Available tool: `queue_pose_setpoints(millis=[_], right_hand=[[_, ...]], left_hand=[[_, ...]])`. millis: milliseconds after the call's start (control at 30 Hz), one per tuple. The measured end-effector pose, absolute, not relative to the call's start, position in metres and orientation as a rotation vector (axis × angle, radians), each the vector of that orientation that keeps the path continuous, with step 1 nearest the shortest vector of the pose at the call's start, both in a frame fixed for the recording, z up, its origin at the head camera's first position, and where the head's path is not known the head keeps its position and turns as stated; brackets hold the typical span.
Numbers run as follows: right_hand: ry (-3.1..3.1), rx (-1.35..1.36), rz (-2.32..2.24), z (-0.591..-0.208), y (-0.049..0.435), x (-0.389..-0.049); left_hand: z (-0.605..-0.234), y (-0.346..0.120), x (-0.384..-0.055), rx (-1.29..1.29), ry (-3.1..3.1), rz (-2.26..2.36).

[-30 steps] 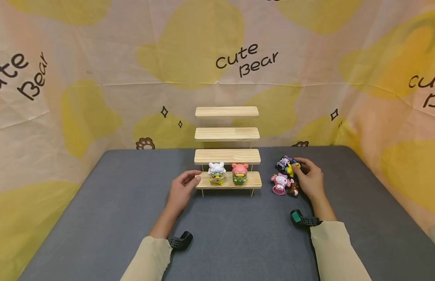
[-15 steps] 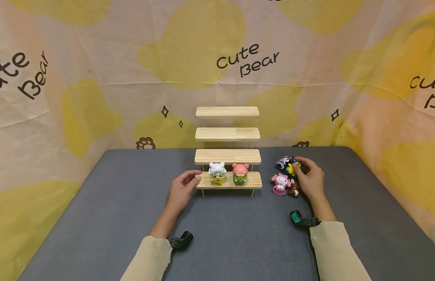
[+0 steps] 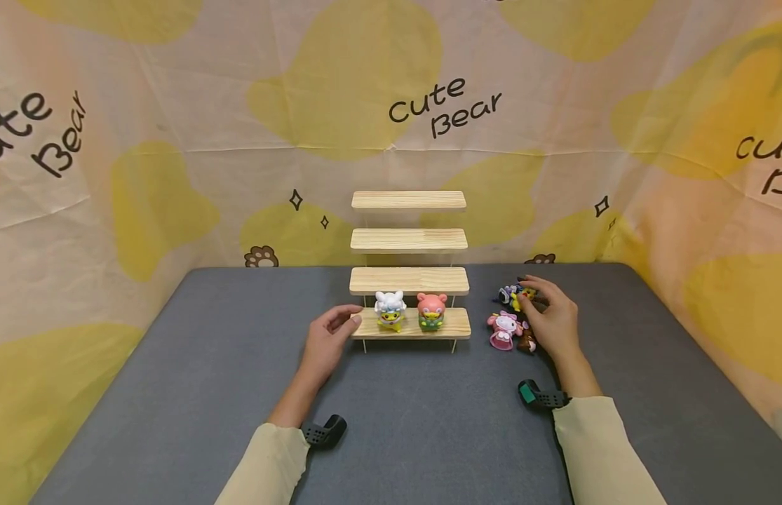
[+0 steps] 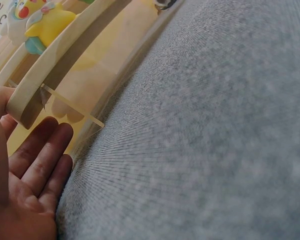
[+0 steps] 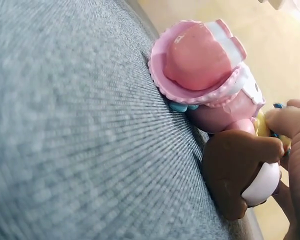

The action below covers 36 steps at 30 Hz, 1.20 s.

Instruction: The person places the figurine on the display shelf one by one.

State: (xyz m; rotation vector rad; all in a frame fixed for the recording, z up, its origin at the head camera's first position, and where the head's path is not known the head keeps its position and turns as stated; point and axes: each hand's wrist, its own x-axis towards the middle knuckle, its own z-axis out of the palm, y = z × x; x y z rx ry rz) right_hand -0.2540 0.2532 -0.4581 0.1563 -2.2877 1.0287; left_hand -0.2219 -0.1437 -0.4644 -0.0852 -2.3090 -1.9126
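A tiered wooden display stand point(image 3: 409, 282) stands on the grey table. My left hand point(image 3: 325, 341) holds the left end of its lowest shelf point(image 4: 25, 102), thumb at the edge and other fingers stretched out below. On that shelf sit a yellow figurine in a white hood point(image 3: 390, 312) and one in a pink hood point(image 3: 431, 312). At the right, my right hand point(image 3: 553, 319) pinches a yellow figurine point(image 5: 262, 125), partly hidden by the fingers. Close by lie a pink figurine in a frilled dress point(image 5: 200, 60), a brown figurine point(image 5: 230, 170) and a dark purple figurine point(image 3: 508, 294).
The stand's three upper shelves, including the top shelf point(image 3: 408, 200), hold nothing. A patterned cloth backdrop point(image 3: 391, 84) rises behind the grey table point(image 3: 409, 421) and along both sides. Each wrist wears a black band, the right band point(image 3: 545, 396) with a green patch.
My right hand has shifted slightly left, and the yellow and purple figurines beside it have moved a little. My left hand has stayed at the shelf.
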Motion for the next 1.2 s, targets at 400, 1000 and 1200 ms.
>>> queue_pose_setpoints(millis=[400, 1000, 1200], right_hand=[[-2.404, 0.054, 1.23, -0.4587, 0.2499, -0.254], [-2.372, 0.134, 1.27, -0.4598, 0.2487, -0.2565], [-2.259, 0.112, 1.36, -0.4574, 0.2445, -0.2566]], left_hand=[[-0.463, -0.1441, -0.2216, -0.092, -2.312, -1.905], [-0.4618, -0.1419, -0.224, -0.049, -2.344, -1.932], [-0.4641, -0.143, -0.2233, -0.062, -2.325, -1.93]])
